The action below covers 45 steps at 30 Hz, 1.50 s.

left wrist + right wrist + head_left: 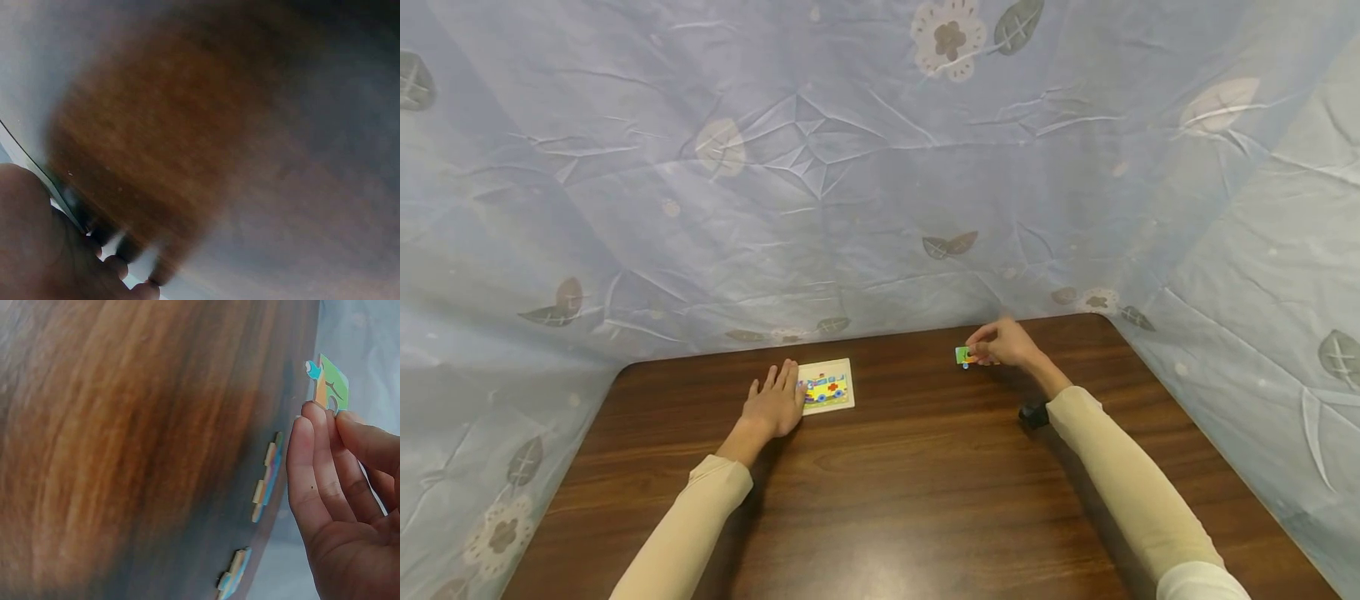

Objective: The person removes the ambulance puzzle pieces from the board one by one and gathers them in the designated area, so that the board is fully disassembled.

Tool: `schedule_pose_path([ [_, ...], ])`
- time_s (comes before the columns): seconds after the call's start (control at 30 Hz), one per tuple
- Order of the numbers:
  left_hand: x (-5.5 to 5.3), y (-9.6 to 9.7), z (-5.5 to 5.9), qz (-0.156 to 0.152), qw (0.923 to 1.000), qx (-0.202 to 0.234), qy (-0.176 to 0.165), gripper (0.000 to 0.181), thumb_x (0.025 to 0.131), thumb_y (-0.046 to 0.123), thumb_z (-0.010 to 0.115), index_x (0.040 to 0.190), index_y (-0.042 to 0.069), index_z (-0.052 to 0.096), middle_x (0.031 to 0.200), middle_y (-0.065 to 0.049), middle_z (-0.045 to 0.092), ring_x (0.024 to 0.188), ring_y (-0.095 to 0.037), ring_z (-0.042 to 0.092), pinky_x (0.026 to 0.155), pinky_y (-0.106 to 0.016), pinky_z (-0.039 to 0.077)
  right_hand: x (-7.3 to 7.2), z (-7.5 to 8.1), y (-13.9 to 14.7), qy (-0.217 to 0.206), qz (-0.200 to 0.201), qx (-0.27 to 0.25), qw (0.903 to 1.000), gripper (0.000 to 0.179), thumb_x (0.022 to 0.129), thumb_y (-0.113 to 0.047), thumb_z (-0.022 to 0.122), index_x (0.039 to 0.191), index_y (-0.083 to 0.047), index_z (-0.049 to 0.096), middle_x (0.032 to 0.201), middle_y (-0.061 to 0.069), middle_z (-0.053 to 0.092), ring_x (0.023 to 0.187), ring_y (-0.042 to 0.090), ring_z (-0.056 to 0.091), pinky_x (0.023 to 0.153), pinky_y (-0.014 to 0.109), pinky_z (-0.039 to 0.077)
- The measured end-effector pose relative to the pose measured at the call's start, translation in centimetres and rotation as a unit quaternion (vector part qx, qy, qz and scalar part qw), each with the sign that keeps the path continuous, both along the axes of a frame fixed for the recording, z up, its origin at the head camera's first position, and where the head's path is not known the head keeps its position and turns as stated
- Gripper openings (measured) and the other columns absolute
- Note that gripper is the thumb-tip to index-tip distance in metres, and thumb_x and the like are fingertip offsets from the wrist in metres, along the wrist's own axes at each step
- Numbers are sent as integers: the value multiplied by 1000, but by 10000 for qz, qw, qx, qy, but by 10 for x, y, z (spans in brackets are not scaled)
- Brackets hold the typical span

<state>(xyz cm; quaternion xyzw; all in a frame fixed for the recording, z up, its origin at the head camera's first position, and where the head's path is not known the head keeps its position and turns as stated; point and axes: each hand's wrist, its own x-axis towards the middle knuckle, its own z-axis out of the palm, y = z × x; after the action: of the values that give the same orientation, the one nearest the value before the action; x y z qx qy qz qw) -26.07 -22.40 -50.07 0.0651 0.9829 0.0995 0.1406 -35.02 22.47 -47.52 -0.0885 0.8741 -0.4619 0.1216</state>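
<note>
My left hand (772, 404) lies flat with straight fingers along the left edge of a white-framed jigsaw board (852, 392), which shows a yellow vehicle with a red cross. In the left wrist view only part of that hand and the board's pale edge show, over a blurred tabletop. Toward the back right, my right hand (1006, 343) pinches a green and orange jigsaw piece (335, 384) between thumb and fingers, raised above the table in the right wrist view. Two more jigsaw pieces, one upper (267, 478) and one lower (234, 575), lie on the table beyond that hand.
The brown wooden table (880, 492) has rounded back corners. Hanging fabric with leaf and flower prints (850, 208) encloses its back and sides. A small black device (1033, 415) sits at my right wrist.
</note>
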Motion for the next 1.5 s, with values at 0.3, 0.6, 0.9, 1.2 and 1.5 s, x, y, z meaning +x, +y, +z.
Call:
schedule_pose_path([
  [0.3, 1, 1, -1, 10, 10000, 4, 19, 67, 116, 42, 16, 169, 5, -1, 179, -16, -1, 166, -42, 2, 132, -68, 4, -3, -9, -3, 163, 90, 279, 9994, 15, 98, 0, 69, 108, 7, 78, 98, 22, 80, 79, 21, 78, 71, 32, 67],
  [0.6, 3, 1, 0, 17, 10000, -7, 69, 67, 116, 41, 17, 169, 5, 0, 179, -16, 0, 166, -42, 4, 132, -68, 5, -7, -9, -12, 673, 240, 948, 9929, 14, 94, -1, 70, 99, 5, 81, 78, 15, 78, 60, 14, 64, 55, 25, 54],
  [0.9, 3, 0, 0, 17, 10000, -27, 79, 66, 116, 41, 17, 169, 5, 0, 179, -16, 1, 166, -42, 3, 132, -68, 5, -10, -10, -16, 730, 262, 1175, 9900, 17, 95, -4, 68, 101, 6, 80, 83, 16, 78, 57, 11, 59, 53, 23, 52],
  [1.2, 2, 0, -2, 24, 10000, -30, 82, 67, 116, 42, 17, 169, 6, -1, 179, -15, 0, 166, -42, 3, 133, -68, 4, -10, -13, -21, 1053, 349, 1645, 9801, 10, 92, -6, 75, 93, -1, 83, 90, 11, 81, 73, 15, 63, 67, 29, 55],
  [1.5, 1, -1, -1, 34, 9999, -88, 68, 67, 116, 42, 16, 169, 6, -2, 179, -15, -1, 166, -41, 2, 133, -67, 4, -12, -12, -26, 1090, 382, 1835, 9762, 11, 92, -6, 73, 88, -4, 83, 89, 8, 80, 77, 17, 59, 76, 32, 53],
])
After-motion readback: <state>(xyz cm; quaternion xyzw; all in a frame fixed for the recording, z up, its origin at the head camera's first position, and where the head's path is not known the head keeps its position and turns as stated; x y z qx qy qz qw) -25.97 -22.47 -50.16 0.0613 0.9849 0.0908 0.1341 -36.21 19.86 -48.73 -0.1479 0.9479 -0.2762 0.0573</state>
